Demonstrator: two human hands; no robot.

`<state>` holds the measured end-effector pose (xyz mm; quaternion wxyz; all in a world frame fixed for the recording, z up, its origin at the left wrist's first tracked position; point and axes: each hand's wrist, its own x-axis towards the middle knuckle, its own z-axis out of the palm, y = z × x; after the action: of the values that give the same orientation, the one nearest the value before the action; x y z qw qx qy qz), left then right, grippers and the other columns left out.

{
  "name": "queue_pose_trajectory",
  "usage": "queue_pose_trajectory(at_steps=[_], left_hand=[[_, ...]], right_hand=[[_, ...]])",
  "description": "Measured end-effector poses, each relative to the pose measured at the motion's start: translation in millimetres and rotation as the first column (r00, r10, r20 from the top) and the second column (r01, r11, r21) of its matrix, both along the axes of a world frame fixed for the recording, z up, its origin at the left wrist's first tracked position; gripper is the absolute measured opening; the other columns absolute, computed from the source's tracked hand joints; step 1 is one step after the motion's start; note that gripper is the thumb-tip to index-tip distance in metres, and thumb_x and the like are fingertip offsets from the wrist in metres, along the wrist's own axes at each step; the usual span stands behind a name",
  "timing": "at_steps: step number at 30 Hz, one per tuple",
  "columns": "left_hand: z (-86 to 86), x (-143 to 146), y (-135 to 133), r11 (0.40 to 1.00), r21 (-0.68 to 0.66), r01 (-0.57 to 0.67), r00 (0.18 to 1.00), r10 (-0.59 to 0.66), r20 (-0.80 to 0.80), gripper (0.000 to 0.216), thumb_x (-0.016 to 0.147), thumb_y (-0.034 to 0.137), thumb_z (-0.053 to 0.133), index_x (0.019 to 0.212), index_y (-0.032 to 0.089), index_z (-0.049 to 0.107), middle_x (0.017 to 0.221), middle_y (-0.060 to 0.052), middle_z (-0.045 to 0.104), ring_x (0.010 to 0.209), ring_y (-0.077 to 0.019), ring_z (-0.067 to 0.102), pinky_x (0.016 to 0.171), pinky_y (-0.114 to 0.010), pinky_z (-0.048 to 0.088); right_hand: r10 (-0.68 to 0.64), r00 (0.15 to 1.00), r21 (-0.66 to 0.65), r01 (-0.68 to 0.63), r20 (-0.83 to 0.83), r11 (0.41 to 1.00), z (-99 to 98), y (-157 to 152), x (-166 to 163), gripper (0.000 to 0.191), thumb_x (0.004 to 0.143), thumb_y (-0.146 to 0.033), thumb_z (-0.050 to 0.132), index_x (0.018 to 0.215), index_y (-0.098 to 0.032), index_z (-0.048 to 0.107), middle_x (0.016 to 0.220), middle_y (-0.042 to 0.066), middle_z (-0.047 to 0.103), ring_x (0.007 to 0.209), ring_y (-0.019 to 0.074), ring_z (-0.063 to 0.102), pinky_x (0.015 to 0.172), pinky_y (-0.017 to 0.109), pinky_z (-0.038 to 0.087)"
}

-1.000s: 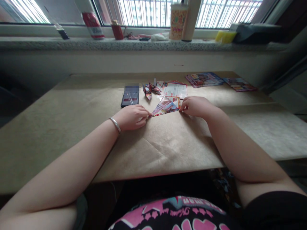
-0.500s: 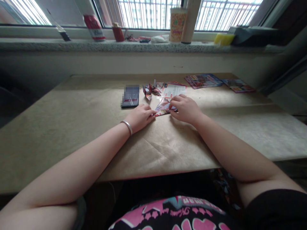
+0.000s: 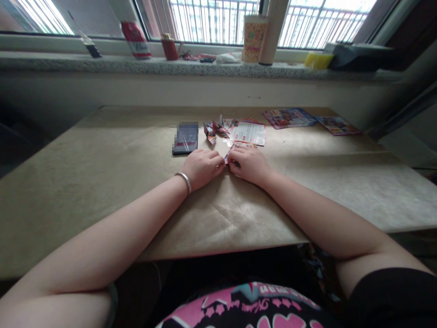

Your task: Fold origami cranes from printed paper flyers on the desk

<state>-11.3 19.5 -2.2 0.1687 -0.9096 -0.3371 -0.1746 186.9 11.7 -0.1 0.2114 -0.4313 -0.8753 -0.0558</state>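
My left hand and my right hand meet over a small folded piece of colourful printed paper on the brown table. Both hands have their fingers curled and pinched on the paper, which is almost hidden under them. A silver bangle circles my left wrist. Just beyond the hands lie a white printed leaflet and some small folded paper figures.
A dark phone lies left of the folded figures. Two colourful leaflets sit at the far right of the table. The windowsill holds a red can, a patterned cup, a yellow sponge and small items.
My right hand has moved left along the paper until it meets my left hand. The paper, a visible triangle a second ago, is now folded smaller and mostly covered.
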Motion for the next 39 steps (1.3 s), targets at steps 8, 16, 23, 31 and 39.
queue_pose_trajectory(at_steps=[8,16,23,31,39], left_hand=[[2.2,-2,-4,1.0,0.025,0.004,0.999,-0.005,0.05,0.027,0.094,0.031,0.047,0.08,0.018,0.065,0.081,-0.005,0.067,0.071,-0.0169,0.06,0.07,-0.032,0.038],[1.3,-8,-1,0.999,0.032,0.016,0.996,-0.019,0.084,0.026,0.094,0.032,0.049,0.08,0.018,0.066,0.084,-0.004,0.069,0.072,-0.0158,0.06,0.071,-0.031,0.039],[1.3,-12,1,0.999,0.027,-0.023,0.993,0.02,0.118,0.024,0.093,0.031,0.05,0.079,0.019,0.065,0.081,-0.003,0.068,0.07,-0.0149,0.06,0.069,-0.029,0.04],[1.0,-15,4,0.998,0.007,-0.068,0.98,0.065,0.187,0.027,0.091,0.034,0.05,0.076,0.018,0.065,0.078,-0.004,0.066,0.064,-0.0138,0.056,0.066,-0.028,0.04],[-1.2,-19,7,0.997,-0.049,-0.065,0.968,0.075,0.24,0.024,0.088,0.031,0.051,0.073,0.017,0.064,0.077,-0.004,0.064,0.063,-0.0132,0.055,0.06,-0.026,0.04]], right_hand=[[0.033,0.994,-0.023,-0.036,-0.104,0.999,2.0,-2,2,0.011,0.081,-0.022,0.052,0.081,-0.022,0.064,0.087,0.004,0.069,0.084,0.0193,0.06,0.075,0.029,0.04],[-0.004,0.996,0.018,0.006,-0.092,1.0,3.8,-2,19,0.01,0.08,-0.022,0.053,0.079,-0.022,0.063,0.095,0.004,0.071,0.087,0.0194,0.062,0.073,0.029,0.04],[-0.069,0.996,0.041,0.071,-0.051,0.997,8.9,2,35,0.012,0.079,-0.023,0.052,0.08,-0.023,0.064,0.089,0.003,0.07,0.081,0.0197,0.06,0.07,0.029,0.04],[-0.109,0.988,-0.012,0.108,-0.113,0.994,14.5,10,56,0.009,0.074,-0.021,0.055,0.079,-0.022,0.063,0.086,0.002,0.069,0.082,0.0184,0.061,0.071,0.028,0.042],[-0.098,0.947,-0.061,0.083,-0.307,0.995,7.0,24,78,0.01,0.074,-0.019,0.054,0.081,-0.021,0.061,0.083,0.002,0.068,0.077,0.0169,0.061,0.071,0.029,0.047]])
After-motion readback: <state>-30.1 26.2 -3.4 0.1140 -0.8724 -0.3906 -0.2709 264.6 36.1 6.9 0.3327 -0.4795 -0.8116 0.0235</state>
